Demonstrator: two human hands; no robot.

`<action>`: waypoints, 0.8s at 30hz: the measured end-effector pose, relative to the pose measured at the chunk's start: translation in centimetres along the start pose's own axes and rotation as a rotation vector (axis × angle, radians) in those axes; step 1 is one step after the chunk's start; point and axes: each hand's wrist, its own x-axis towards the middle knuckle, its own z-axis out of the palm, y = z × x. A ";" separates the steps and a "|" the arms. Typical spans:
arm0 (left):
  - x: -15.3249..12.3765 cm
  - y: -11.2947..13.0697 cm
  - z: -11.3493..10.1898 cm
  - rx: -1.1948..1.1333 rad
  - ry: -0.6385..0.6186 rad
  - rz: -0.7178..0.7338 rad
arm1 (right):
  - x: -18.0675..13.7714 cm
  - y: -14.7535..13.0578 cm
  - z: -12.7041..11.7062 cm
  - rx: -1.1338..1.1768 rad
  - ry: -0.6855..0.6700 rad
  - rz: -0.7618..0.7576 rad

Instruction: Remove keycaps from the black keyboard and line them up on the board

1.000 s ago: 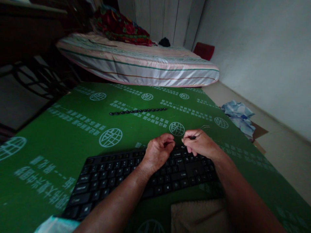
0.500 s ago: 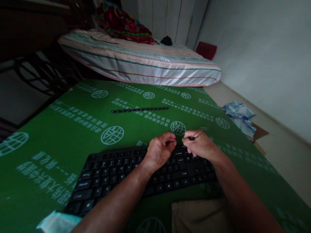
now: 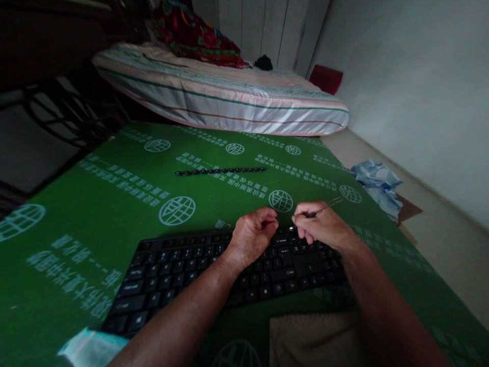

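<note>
A black keyboard (image 3: 171,270) lies on the green board, under my forearms. My left hand (image 3: 254,232) rests over its upper middle, thumb and forefinger pinched; whatever they hold, if anything, is hidden. To the right, over the keyboard's top edge, my right hand (image 3: 319,224) is closed around a thin dark tool (image 3: 329,205) whose two wire-like ends stick out behind the knuckles. A small bright spot shows just under the right fingertips. Farther back, several small black pieces (image 3: 219,172) that look like keycaps lie in a straight row.
The green board (image 3: 126,209) carries printed white globes and writing. A brown cloth (image 3: 309,339) lies at the near edge, a pale teal packet (image 3: 93,349) at the near left. A bed (image 3: 229,102) stands behind. Crumpled blue-white plastic (image 3: 376,183) lies on the floor at right.
My right hand has moved slightly right, away from the left hand, and more of the tool's two thin ends shows behind it. My left hand stays in place.
</note>
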 end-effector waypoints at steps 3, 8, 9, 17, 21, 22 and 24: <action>0.0 0.2 0.0 0.007 0.001 0.005 | -0.2 -0.4 0.0 -0.040 0.007 0.015; 0.0 0.2 0.1 0.013 0.018 0.017 | -0.1 -0.3 -0.1 -0.082 -0.032 -0.017; 0.0 0.1 0.1 0.012 0.019 0.021 | -0.1 -0.1 -0.3 -0.085 -0.051 -0.029; 0.0 0.0 0.2 0.026 0.021 0.033 | -0.2 0.2 -1.3 -0.107 -0.132 -0.049; -0.1 0.1 0.3 0.010 0.025 0.038 | -0.5 -0.3 -0.8 -0.169 -0.121 -0.072; -0.1 0.2 0.3 0.004 0.026 0.039 | -0.5 -0.4 -0.7 -0.182 -0.114 -0.075; -0.1 0.2 0.3 -0.002 0.025 0.040 | -0.4 -0.3 -0.6 -0.191 -0.107 -0.071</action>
